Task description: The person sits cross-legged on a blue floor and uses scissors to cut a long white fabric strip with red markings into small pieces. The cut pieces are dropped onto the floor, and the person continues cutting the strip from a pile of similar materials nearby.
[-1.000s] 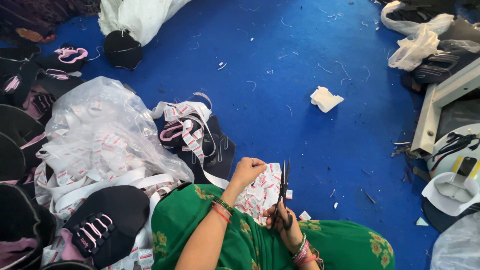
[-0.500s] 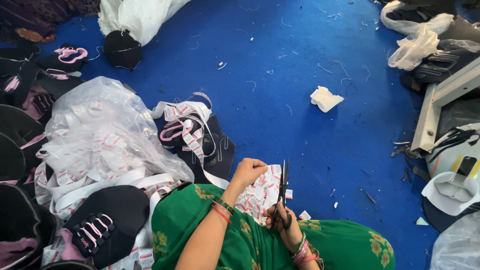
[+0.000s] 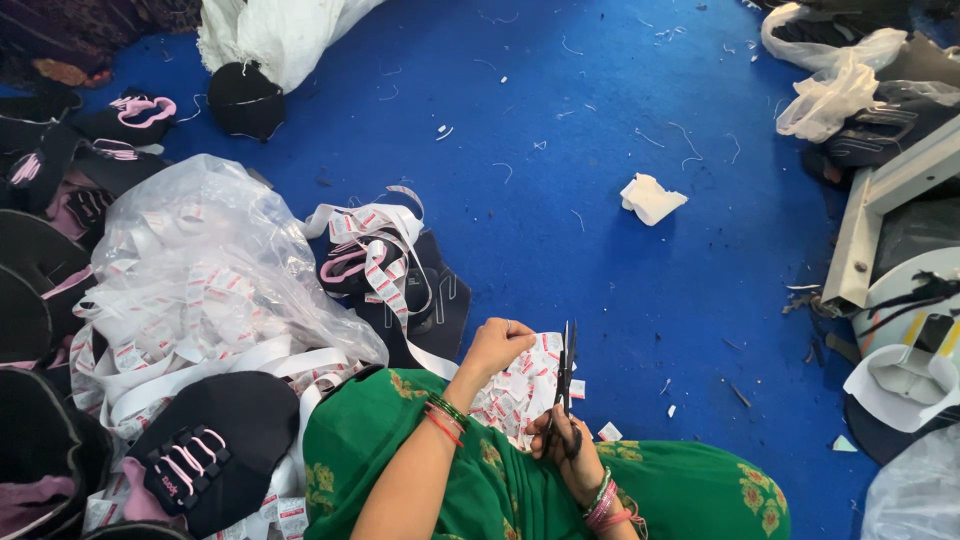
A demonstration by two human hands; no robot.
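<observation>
I sit on a blue floor in green patterned clothing. My left hand [image 3: 497, 345] is closed on the end of a white label tape with red print [image 3: 378, 250], beside a pile of cut labels [image 3: 520, 388] on my lap. My right hand [image 3: 562, 440] grips black scissors [image 3: 566, 365] whose blades point up and away, nearly together, right next to my left hand. The tape runs left over black shoe uppers with pink laces [image 3: 400, 280].
A clear plastic bag full of label tape [image 3: 190, 270] lies on the left. More black and pink shoe uppers [image 3: 200, 455] sit around it. A crumpled white scrap [image 3: 650, 198] lies on the blue floor [image 3: 560, 130]. Machine parts and bags [image 3: 900, 250] stand on the right.
Hardly anything differs; both hands and the scissors stay in the same spot above my lap.
</observation>
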